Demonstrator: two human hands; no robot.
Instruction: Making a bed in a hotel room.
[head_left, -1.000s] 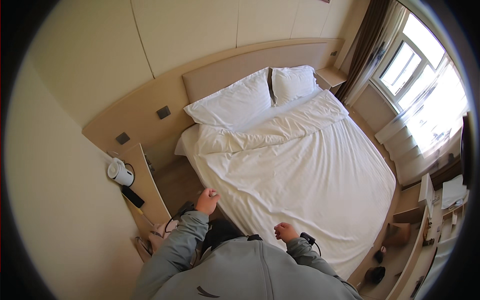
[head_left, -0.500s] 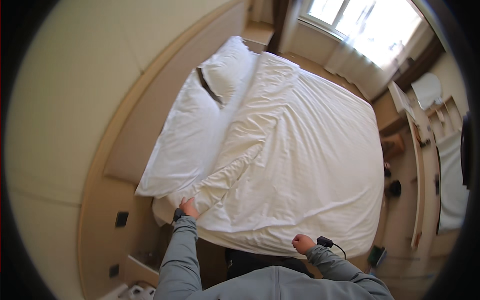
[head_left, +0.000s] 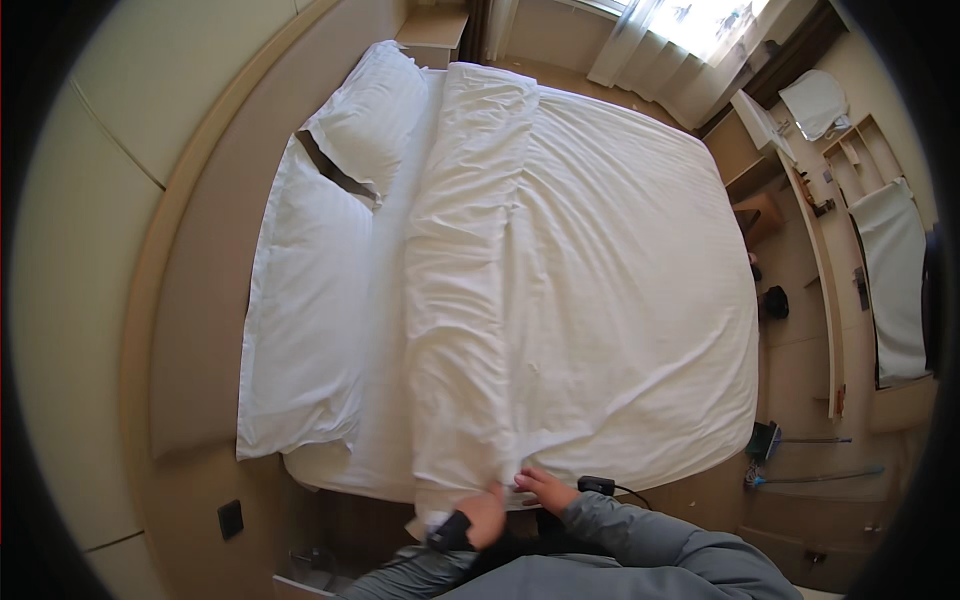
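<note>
A white duvet point(head_left: 630, 290) covers most of the bed, its head-end part turned back in a long wrinkled strip. At the near end of this strip is my left hand point(head_left: 485, 517), closed on the duvet's edge; its fingertips are blurred. Just to its right, my right hand point(head_left: 548, 490) reaches to the duvet's near edge with fingers stretched out and apart. Both hands are close together, in front of my body. Dark devices are strapped at both wrists. Between the strip and the two white pillows point(head_left: 310, 310) shows a band of white sheet point(head_left: 385, 380).
A padded headboard point(head_left: 205, 320) runs along the left wall. Beyond the bed stand a nightstand point(head_left: 432, 27) and a curtained window point(head_left: 700, 25). To the right are a long shelf unit point(head_left: 835, 330) and a dustpan point(head_left: 763, 440) with long handles lying near it.
My left hand has moved right, away from the pillows, and the turned-back duvet now lies straighter. My right hand has moved left toward it, its fingers opening. The view has shifted.
</note>
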